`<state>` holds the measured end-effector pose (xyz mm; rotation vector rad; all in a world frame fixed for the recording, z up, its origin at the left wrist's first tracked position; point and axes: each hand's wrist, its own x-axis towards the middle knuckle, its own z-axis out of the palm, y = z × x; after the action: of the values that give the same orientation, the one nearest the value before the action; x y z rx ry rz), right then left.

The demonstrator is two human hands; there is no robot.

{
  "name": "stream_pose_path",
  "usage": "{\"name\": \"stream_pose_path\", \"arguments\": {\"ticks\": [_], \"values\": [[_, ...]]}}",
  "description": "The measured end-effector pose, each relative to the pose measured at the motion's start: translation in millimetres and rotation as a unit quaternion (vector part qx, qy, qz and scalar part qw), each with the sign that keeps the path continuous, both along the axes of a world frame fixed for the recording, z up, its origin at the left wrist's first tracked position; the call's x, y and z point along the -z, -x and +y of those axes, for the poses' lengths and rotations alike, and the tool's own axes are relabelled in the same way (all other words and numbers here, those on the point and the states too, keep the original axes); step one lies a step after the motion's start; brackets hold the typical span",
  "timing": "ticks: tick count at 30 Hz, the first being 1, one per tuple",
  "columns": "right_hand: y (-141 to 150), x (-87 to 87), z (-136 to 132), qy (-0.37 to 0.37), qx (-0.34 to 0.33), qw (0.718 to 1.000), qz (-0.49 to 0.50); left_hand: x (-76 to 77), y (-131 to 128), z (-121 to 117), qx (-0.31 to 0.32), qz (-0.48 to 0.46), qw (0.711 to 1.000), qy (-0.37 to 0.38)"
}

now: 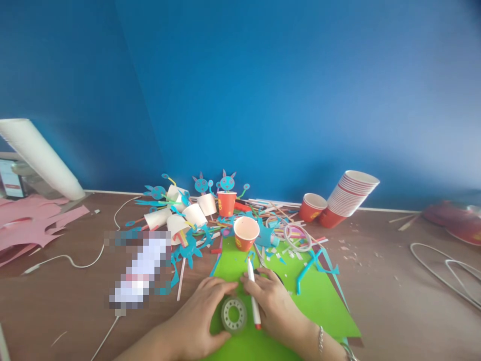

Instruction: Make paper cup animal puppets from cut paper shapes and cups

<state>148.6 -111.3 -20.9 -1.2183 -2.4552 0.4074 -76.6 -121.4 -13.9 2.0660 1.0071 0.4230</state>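
Observation:
My right hand (276,298) is closed around a white marker (251,281) with a red end, its upper part slanting away from me. Beyond those fingers lie scissors (260,255), their dark handles partly hidden by the hand. My left hand (205,316) has its thumb and fingers apart, curved beside a roll of clear tape (233,314). The tape lies flat on green paper (315,306); whether the hand touches it I cannot tell. Just past both hands an upright red paper cup (246,240) stands at the far part of the green sheet.
Blue paper figures on cups (227,203) stand against the wall, with tipped white cups (157,219) to their left. A stack of cups (347,193) leans at right. Straws (308,268) and scraps are scattered about. A blurred phone (141,271) and pink paper (33,223) lie left.

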Motion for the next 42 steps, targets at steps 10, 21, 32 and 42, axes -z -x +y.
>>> {"name": "stream_pose_path", "arguments": {"ticks": [10, 21, 32, 42], "values": [[0, 4.8, 0, -0.012, 0.002, 0.999, 0.031, -7.9, -7, 3, -0.066, -0.080, 0.994, 0.023], [4, -9.8, -7, -0.046, -0.022, 0.992, 0.112, 2.7, -11, 5, -0.073, -0.085, 0.991, -0.075], [12, 3.9, -15, 0.114, 0.063, 0.948, 0.291, 6.9, -24, 3, -0.111, -0.143, 0.973, -0.142], [7, -2.5, -17, 0.139, -0.017, 0.900, 0.412, 5.0, -17, 4, -0.103, -0.153, 0.960, -0.212]]}}
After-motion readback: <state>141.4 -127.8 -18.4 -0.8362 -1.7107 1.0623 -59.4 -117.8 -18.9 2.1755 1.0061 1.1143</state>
